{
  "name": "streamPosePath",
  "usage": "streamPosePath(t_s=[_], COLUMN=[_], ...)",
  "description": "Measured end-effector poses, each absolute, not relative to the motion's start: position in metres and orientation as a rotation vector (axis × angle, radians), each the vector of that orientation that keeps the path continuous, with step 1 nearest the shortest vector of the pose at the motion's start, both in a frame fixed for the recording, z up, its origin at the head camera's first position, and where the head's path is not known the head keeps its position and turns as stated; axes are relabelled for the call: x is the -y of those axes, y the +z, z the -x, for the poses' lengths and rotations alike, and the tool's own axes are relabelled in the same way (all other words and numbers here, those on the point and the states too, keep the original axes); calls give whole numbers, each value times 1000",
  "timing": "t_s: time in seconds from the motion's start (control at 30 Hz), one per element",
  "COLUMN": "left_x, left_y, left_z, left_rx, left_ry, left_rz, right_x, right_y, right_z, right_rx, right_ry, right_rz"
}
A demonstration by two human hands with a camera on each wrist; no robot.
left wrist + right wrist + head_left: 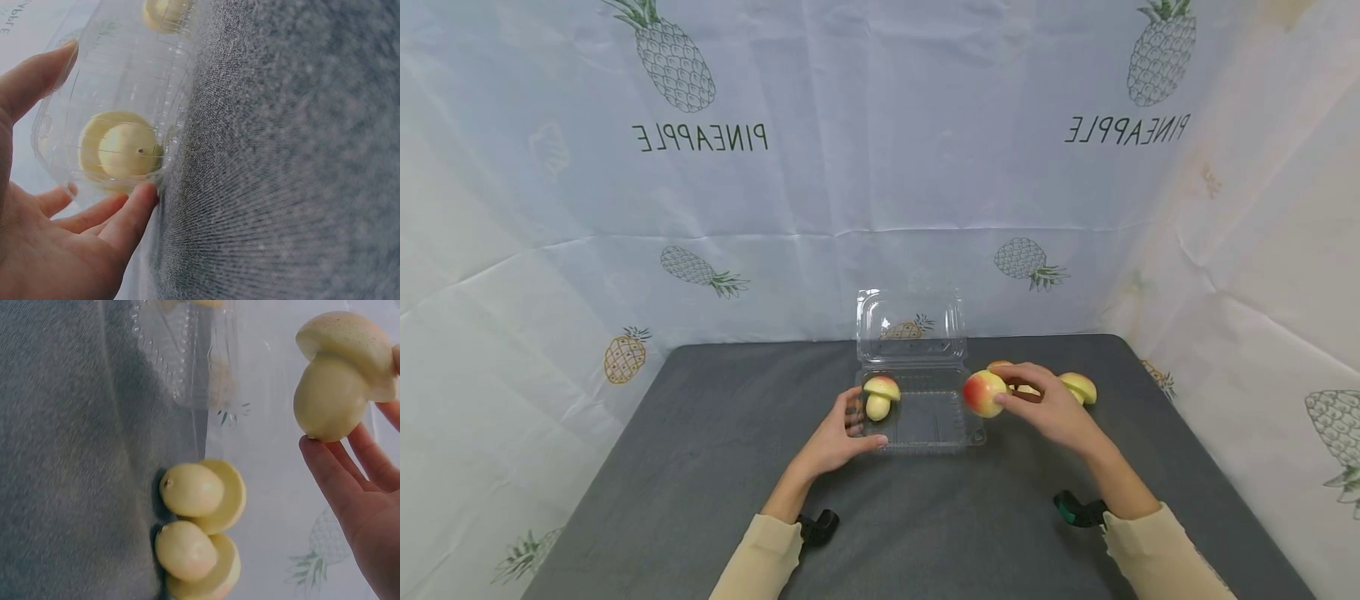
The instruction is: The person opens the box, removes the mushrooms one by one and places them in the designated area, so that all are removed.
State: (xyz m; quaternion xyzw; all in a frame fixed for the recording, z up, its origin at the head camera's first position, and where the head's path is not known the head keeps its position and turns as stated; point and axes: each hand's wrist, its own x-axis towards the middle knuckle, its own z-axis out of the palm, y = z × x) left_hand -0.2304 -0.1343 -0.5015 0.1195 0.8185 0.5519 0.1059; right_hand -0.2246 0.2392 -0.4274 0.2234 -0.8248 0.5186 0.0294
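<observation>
A clear plastic clamshell box (928,417) stands on the table with its lid (910,329) raised at the back. My left hand (837,435) holds its near left corner, thumb on the front wall and fingers along the left side. Inside, on the left, lies a toy mushroom (880,398) with a red-and-yellow cap and pale stem; the left wrist view shows its stem end through the wall. My right hand (1054,412) pinches another toy mushroom (334,394) by its cap, raised near the box's right edge.
Two more toy mushrooms (192,489) lie side by side on the dark grey tabletop (722,475), partly behind my right hand in the head view; another yellow cap (1079,387) shows there. A pineapple-print cloth (835,167) hangs behind the table and along its sides.
</observation>
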Motion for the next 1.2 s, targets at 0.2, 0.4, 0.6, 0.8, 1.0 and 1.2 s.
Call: streamPosePath(t_s=[0.2, 0.4, 0.6, 0.8, 1.0, 1.2], left_x=[134, 135, 135, 134, 134, 134], left_y=[-501, -501, -502, -503, -504, -506], left_z=[231, 231, 232, 232, 232, 233], left_rx=[-2411, -2407, -2402, -2386, -2372, -2380], left_ry=[1627, 1630, 1635, 1654, 1672, 1669], left_rz=[-346, -345, -342, -350, -364, -354], right_x=[-246, -257, -264, -270, -275, -279], right_y=[-429, -438, -444, -451, -459, -467], right_z=[220, 220, 217, 215, 216, 215], right_rx=[2580, 2576, 2595, 2606, 2630, 2671], right_ry=[1573, 1530, 1461, 1444, 1372, 1332], right_rz=[-610, -627, -563, -527, -507, -464])
